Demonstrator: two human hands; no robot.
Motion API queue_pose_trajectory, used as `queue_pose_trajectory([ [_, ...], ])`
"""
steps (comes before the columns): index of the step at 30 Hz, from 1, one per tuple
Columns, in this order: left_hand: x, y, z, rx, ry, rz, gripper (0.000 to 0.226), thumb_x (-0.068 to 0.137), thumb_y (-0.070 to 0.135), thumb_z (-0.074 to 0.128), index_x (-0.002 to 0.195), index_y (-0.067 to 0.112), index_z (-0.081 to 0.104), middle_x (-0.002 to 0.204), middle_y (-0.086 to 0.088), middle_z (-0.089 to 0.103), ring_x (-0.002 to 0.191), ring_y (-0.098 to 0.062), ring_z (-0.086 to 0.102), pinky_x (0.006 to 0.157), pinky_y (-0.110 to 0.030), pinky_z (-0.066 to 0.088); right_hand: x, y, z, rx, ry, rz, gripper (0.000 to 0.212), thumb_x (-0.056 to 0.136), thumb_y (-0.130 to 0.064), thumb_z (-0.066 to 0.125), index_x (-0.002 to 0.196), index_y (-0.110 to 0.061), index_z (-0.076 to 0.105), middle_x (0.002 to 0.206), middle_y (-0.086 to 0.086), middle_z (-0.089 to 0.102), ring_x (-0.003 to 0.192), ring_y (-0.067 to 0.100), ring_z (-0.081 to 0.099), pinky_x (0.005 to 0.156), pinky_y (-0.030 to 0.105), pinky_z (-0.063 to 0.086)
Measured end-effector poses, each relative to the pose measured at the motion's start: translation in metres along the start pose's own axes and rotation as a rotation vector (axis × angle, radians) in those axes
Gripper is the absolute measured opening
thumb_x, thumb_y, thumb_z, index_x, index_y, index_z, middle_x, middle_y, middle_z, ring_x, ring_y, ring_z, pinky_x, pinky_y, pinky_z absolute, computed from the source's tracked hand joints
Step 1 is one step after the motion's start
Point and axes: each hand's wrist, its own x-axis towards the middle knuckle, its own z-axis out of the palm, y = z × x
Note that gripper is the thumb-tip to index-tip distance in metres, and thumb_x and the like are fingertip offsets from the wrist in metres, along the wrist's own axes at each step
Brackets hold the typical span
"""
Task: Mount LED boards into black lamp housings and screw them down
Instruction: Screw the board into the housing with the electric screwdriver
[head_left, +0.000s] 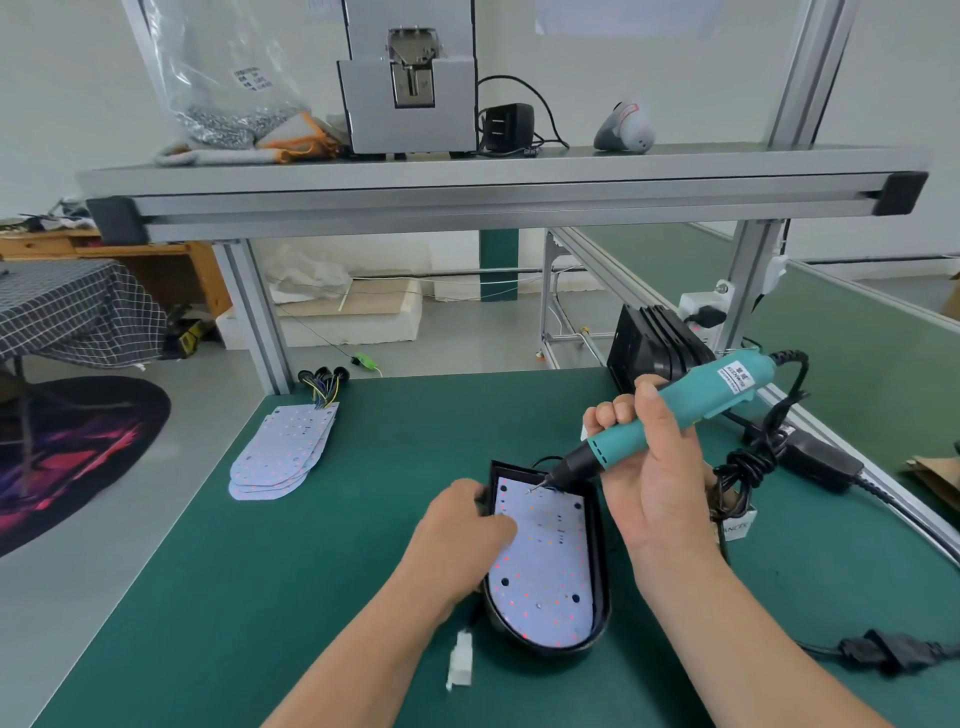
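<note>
Step in hand: driving a screw at the far left corner of the LED board (545, 561), by my reading; most of the dark holes in the board look unfilled, so you are likely early in the fastening.
Where the work is: the board lies inside the black lamp housing (601, 551), which sits flat on the green counter (311, 597) right in front of you.
Right hand: your right hand (649, 467) has its fingers (613, 415) wrapped round the teal electric screwdriver (675, 415), which slants down to the left, its bit (535, 487) just at the board's surface.
Left hand: your left hand (462, 525) grips the housing's left rim, the thumb lying on the board.
Screw: whether one sits on the bit is too small to tell.
Angle: bring the driver closer to upright before you trigger it; at this slant the bit may skid across the board.
Bracing: press the board flat with the thumb so its hole stays over the boss beneath.
Order: seat the corners lightly first, then tighten, so the board does not rock.
Cable: the knotted cord (748, 467) hangs beside your wrist; give it slack.
Loose lead: the white connector (461, 660) lies near your left forearm; mind it does not get trapped.
Supply: spare boards (283, 452) are stacked at far left.
</note>
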Motion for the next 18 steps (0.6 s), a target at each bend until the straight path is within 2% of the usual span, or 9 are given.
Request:
queue_pose_trajectory([
  [3,0.002,-0.004,0.007,-0.013,-0.026,0.024,0.018,0.068,0.025,0.058,0.083,0.017,0.054,0.071,0.007,0.053,0.064,-0.019,0.046,0.064,-0.033,0.037,0.000,0.003,0.001,-0.055,-0.043,-0.011,0.006,0.102,-0.018,0.066,0.099,-0.021,0.061,0.080,0.001,0.048,0.073,0.019,0.051,0.088,0.035,0.052],
  [15,0.006,-0.008,0.010,-0.028,0.001,0.038,0.019,0.070,0.028,0.057,0.087,0.018,0.053,0.073,0.009,0.050,0.066,-0.018,0.043,0.063,-0.032,0.036,0.000,0.018,0.010,-0.143,-0.050,-0.027,0.016,0.096,-0.017,0.069,0.105,-0.016,0.055,0.079,0.004,0.046,0.074,0.022,0.050,0.087,0.039,0.046],
  [18,0.007,-0.008,0.010,-0.020,0.000,0.045,0.018,0.071,0.028,0.057,0.086,0.019,0.052,0.073,0.009,0.049,0.065,-0.018,0.042,0.061,-0.031,0.035,0.000,0.018,0.011,-0.148,-0.060,-0.024,0.013,0.098,-0.015,0.066,0.104,-0.016,0.054,0.079,0.004,0.045,0.074,0.023,0.049,0.087,0.040,0.046],
])
